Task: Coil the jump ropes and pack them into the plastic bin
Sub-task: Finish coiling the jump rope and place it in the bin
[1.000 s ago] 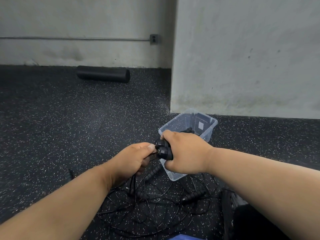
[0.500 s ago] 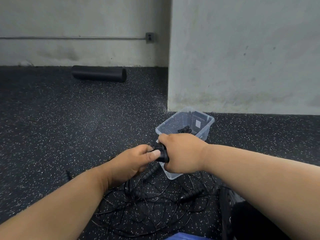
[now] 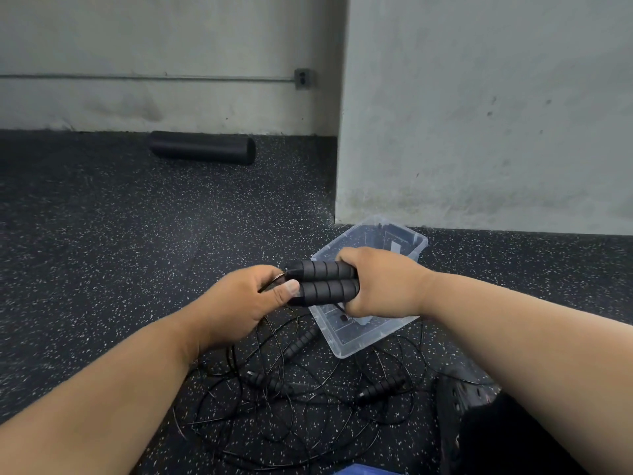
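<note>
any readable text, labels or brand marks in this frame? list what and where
No readable text anywhere.
Plastic bin: a small pale sticker shows through its far wall, too blurred to read.
Jump rope handles held in both hands: no visible marking.
Wall outlet: no marking visible.

Looks like a gym: speckled black rubber flooring [image 3: 102,252], a foam roller [image 3: 202,147] by bare concrete walls [image 3: 479,114], tangled jump ropes [image 3: 291,389].

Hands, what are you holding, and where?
The right hand grips two black jump-rope handles at one end; the left hand pinches their other end.
</note>
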`<state>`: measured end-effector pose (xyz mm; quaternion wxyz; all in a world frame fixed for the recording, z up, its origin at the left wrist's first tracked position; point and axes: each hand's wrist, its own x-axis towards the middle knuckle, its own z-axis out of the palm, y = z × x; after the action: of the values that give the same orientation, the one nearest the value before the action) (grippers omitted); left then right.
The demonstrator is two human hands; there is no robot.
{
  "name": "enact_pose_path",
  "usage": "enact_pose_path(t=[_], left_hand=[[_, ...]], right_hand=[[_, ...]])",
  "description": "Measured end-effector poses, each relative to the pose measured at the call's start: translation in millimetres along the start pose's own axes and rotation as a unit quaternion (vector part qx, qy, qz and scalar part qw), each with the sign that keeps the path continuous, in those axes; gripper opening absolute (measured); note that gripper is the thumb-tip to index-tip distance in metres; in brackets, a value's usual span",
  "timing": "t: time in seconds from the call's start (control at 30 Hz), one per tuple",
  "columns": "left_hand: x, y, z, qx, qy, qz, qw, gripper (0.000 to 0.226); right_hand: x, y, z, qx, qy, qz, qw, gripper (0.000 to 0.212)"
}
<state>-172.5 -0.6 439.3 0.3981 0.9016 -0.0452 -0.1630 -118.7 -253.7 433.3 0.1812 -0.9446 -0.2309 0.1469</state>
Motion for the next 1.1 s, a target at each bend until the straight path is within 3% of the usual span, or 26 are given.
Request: enact_pose_path(t=[0.13, 0.33, 0.4, 0.5, 0.57, 0.63, 0.73, 0.8, 0.87, 0.97, 1.1], left_hand=[[-2.1, -8.1, -5.7, 0.026, 0.010, -0.021, 0.999, 0.028], [-5.9, -5.1, 11.9, 0.142, 0.032, 0.024, 0.989, 0.090], [-6.1, -1.8, 24.8, 0.193, 0.044, 0.038, 0.980, 0.083], [-6.0, 3.8, 29.9, 0.215, 0.082, 0.029, 0.973, 0.047], [-3.6, 5.3, 25.8, 0.210, 0.099, 0.018, 0.972, 0.037], [-1.6, 5.7, 22.6, 0.191, 0.103, 0.001, 0.976, 0.035], [-0.5, 4.9, 17.9, 0.101, 0.117, -0.023, 0.988, 0.031], [0.9, 6.7, 15.1, 0.004, 0.127, -0.018, 0.992, 0.028], [2.2, 12.1, 15.3, -0.160, 0.114, -0.002, 0.980, 0.029], [1.6, 20.5, 17.1, -0.410, 0.084, 0.008, 0.908, 0.039], [3.8, 21.6, 8.3, -0.514, 0.083, -0.031, 0.853, 0.034]], right_hand=[[2.4, -2.1, 1.0, -0.046, 0.017, -0.004, 0.999, 0.030], [2.6, -21.5, 9.2, -0.147, 0.031, -0.053, 0.987, 0.031], [2.7, -28.0, 14.7, -0.156, 0.032, -0.066, 0.985, 0.032], [3.9, -32.3, 14.4, -0.136, 0.046, -0.065, 0.987, 0.032], [4.1, -33.5, 10.4, -0.086, 0.073, -0.058, 0.992, 0.034], [2.1, -32.9, 6.3, -0.028, 0.105, -0.053, 0.993, 0.055], [0.5, -32.1, -0.4, 0.124, 0.124, -0.022, 0.984, 0.100], [3.8, -29.6, 2.0, 0.295, 0.070, 0.026, 0.953, 0.105], [5.2, -32.7, 14.5, 0.418, -0.051, 0.048, 0.906, 0.088], [-2.3, -54.3, 46.7, 0.489, -0.217, -0.008, 0.845, 0.061], [-11.2, -71.9, 60.2, 0.517, -0.258, -0.051, 0.814, 0.032]])
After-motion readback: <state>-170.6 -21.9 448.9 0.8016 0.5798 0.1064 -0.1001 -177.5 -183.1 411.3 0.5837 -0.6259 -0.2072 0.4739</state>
